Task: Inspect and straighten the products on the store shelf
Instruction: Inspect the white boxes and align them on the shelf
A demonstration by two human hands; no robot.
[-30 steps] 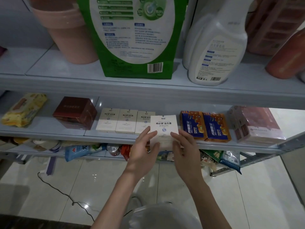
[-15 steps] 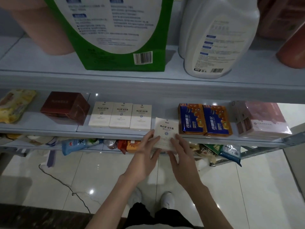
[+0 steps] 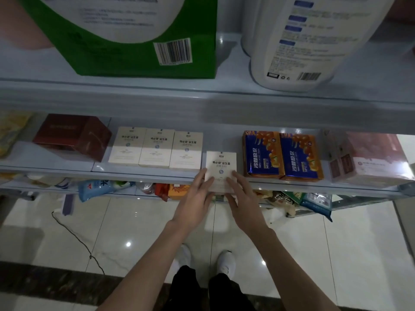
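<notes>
Lowered since before, the white box [image 3: 221, 164] overhangs the shelf [image 3: 134, 173] lip; my left hand [image 3: 194, 205] and right hand [image 3: 246, 205] press it, fingers [image 3: 202, 178] straight. Uneven pushing could skew it or tip it off.

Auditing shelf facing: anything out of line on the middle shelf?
The white probiotic box, left hand and right hand on it, sits forward of three matching boxes, overhanging the shelf edge. The dark red box is angled.
</notes>
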